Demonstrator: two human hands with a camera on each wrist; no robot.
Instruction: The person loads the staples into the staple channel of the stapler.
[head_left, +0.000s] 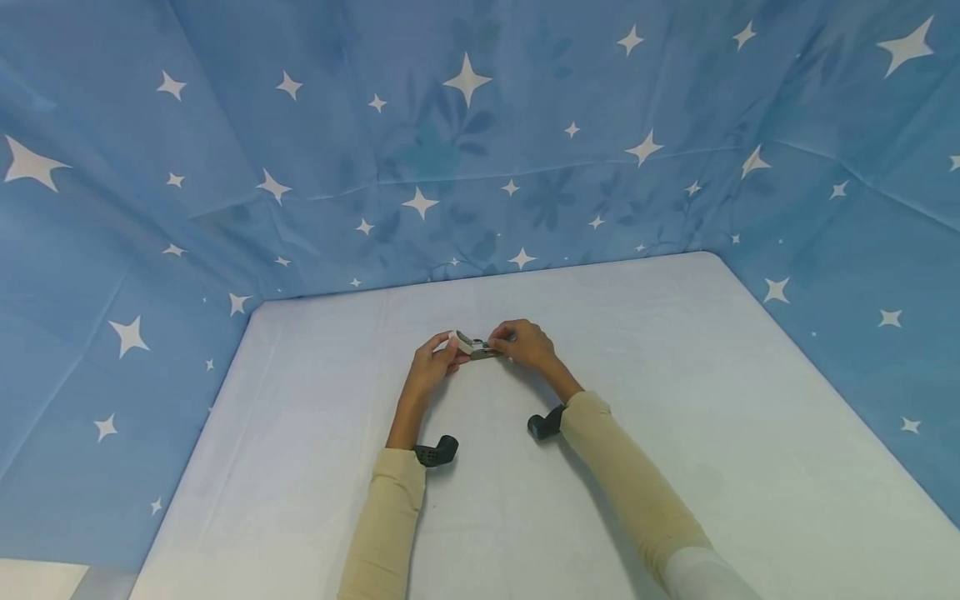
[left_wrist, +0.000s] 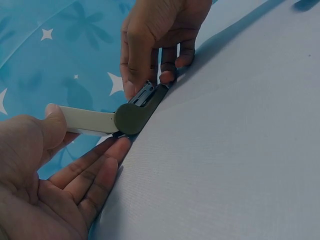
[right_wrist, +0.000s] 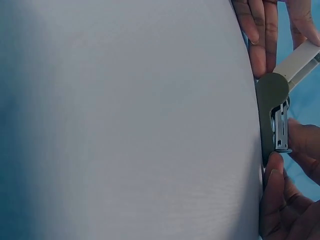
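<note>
An opened stapler (left_wrist: 131, 119) stands over the far middle of the table, its olive-green base low and its cream top arm (left_wrist: 90, 119) swung up from the hinge. My left hand (head_left: 435, 362) pinches the cream arm between thumb and index finger, while its other fingers reach toward the hinge end of the base. At the opposite end, my right hand (head_left: 527, 342) has its thumb and fingers at the tip of the metal staple channel (right_wrist: 281, 129) and the end of the base. Its fingers partly hide that end in the left wrist view.
A white-covered table (head_left: 480, 508) extends around both hands. Blue curtains (head_left: 465, 142) with white stars rise behind it and at both sides. Dark wrist cameras (head_left: 438, 451) jut inward from both forearms.
</note>
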